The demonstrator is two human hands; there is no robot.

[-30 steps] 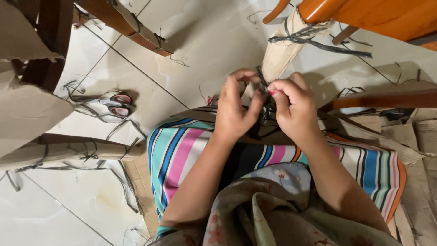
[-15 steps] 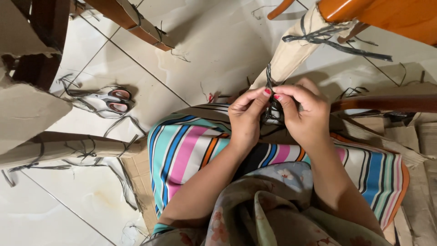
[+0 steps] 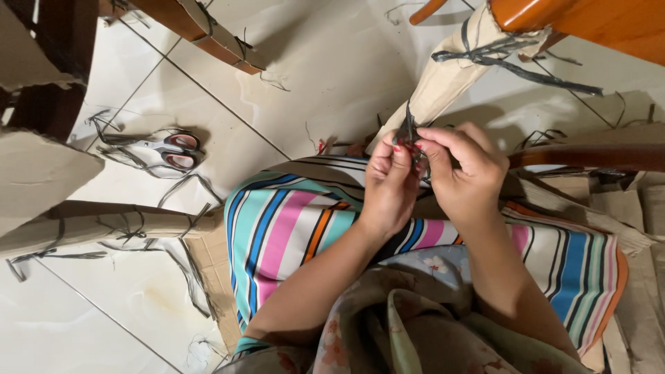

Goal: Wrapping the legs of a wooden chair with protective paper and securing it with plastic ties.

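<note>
My left hand (image 3: 389,181) and my right hand (image 3: 463,169) meet fingertip to fingertip over my lap, both pinching a dark string (image 3: 414,144) at the lower end of a chair leg wrapped in brown cardboard (image 3: 443,86). More dark string (image 3: 509,57) is bound around that leg higher up, with a loose tail hanging to the right. My knees are covered by a striped cloth (image 3: 291,228).
Scissors with red handles (image 3: 170,150) lie on the white tiled floor at left among loose string ends. A cardboard-wrapped, string-tied leg (image 3: 104,225) lies at lower left. Orange wooden chair parts (image 3: 589,21) stand at the top, flat cardboard (image 3: 637,215) at right.
Both hands have shifted slightly up and right along the wrapped leg, fingertips closing tighter on the string. The view has moved a little.
</note>
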